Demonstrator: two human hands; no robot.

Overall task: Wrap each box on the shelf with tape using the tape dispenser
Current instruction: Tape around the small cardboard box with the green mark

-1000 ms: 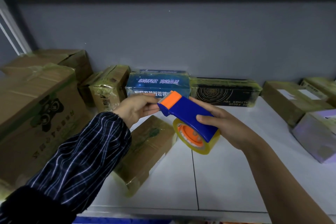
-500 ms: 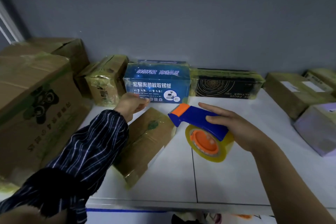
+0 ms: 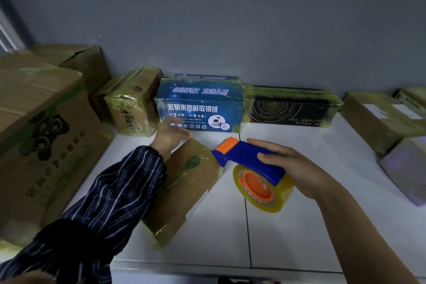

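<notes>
Right hand (image 3: 297, 168) grips the blue tape dispenser (image 3: 242, 157) above the white shelf (image 3: 299, 233).
Left hand (image 3: 171, 132), fingers loosely spread and empty, sits near the far blue box (image 3: 200, 104).

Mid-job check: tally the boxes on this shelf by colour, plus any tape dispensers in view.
Brown cardboard boxes: 7
Blue printed box: 1
Black box with ring pattern: 1
Pale lilac box: 1
Blue-and-orange tape dispenser, held in the right hand: 1
Total: 11
</notes>
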